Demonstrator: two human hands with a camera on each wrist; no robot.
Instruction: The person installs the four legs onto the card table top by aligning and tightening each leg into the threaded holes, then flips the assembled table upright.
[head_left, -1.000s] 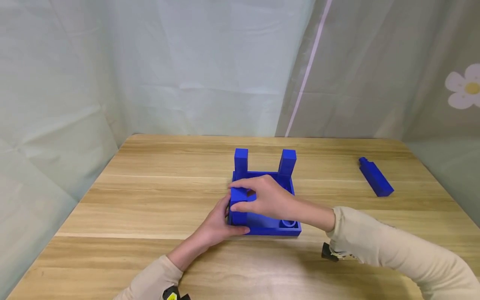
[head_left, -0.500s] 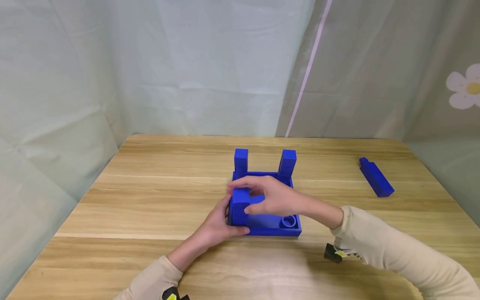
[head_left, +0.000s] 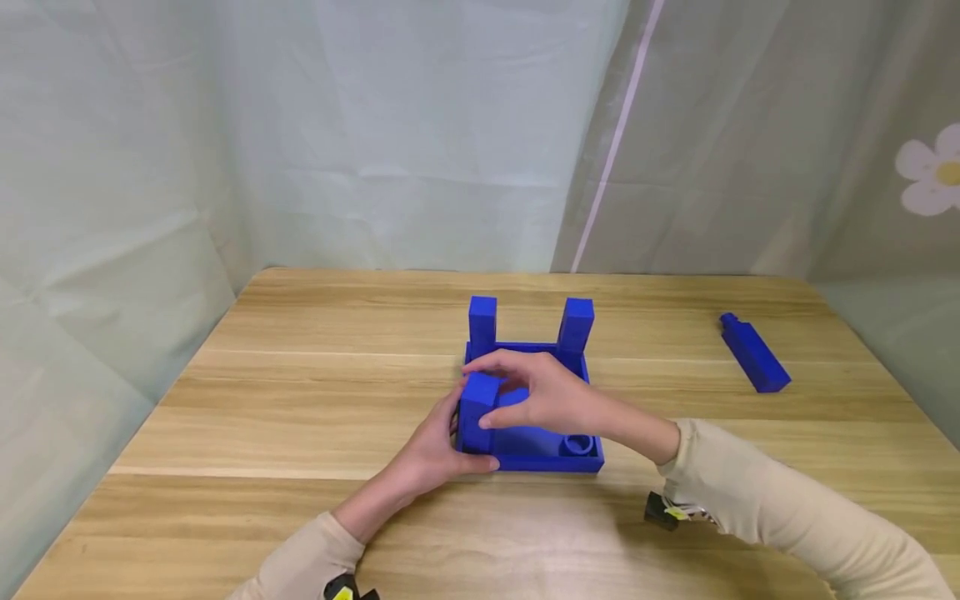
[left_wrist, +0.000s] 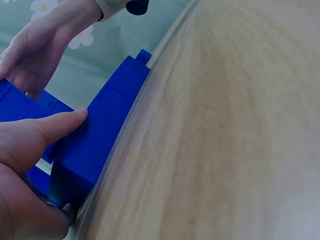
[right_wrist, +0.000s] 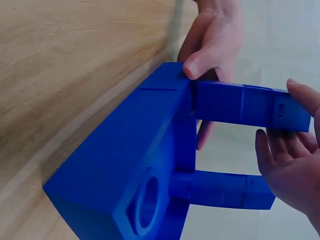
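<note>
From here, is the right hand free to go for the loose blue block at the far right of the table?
Probably not yet: the right hand grips a post in the base. Otherwise the bare table leaves the way to the block free.

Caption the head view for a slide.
Left hand steadies a blue tray while right hand grips a blue block upright in its corner.

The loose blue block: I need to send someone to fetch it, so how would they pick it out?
On the wooden table, look right of the blue tray between the hands. The loose blue block lies flat and alone near the right edge, whereas the other blocks stand upright in the tray.
</note>
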